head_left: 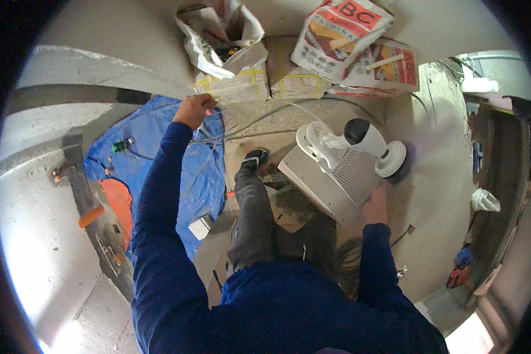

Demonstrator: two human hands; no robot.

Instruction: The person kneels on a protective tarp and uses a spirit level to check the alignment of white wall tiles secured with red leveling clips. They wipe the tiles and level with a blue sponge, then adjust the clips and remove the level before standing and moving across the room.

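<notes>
My left hand point(194, 111) reaches far forward over the blue tarp, its fingers pinched together. A thin pale cord hangs just below it; what the fingertips hold is too small to name. My right hand point(376, 203) is at the near right edge of a white box-shaped appliance point(312, 176) with a ribbed grille, gripping it there; the fingers are partly hidden. This appliance sits tilted in front of my right leg. On top of it are white curved parts and a white arm with a dark cap point(357, 131) and a round white disc point(391, 160).
A blue tarp point(159, 130) covers the floor at left, with an orange piece point(117, 197) and a small white box point(200, 227). Cables point(259, 121) cross the floor ahead. Yellow-strapped packs point(236, 88), an opened sack point(218, 41) and red-white bags point(336, 47) stand by the far wall.
</notes>
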